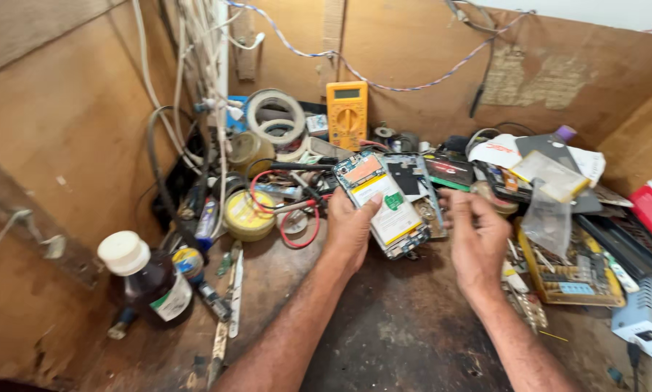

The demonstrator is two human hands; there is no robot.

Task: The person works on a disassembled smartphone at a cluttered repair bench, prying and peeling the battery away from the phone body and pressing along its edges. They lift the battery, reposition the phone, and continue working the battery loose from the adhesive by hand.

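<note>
My left hand (349,231) grips an opened smartphone (384,203) with its back cover off, showing a white battery and an orange-toned board at its top end. The phone is held tilted above the dark worktop. My right hand (477,239) hovers just right of the phone, fingers loosely curled and thumb near the fingertips; whether something tiny sits between them I cannot tell. Behind the phone lie another opened phone frame (413,178) and a small green circuit board (449,173).
A yellow multimeter (347,112) leans on the back wall beside tape rolls (276,116). A brown bottle with a white cap (148,279) stands left. Red wire (300,236), a round tin (247,215), a parts tray (569,276) and clutter fill the right.
</note>
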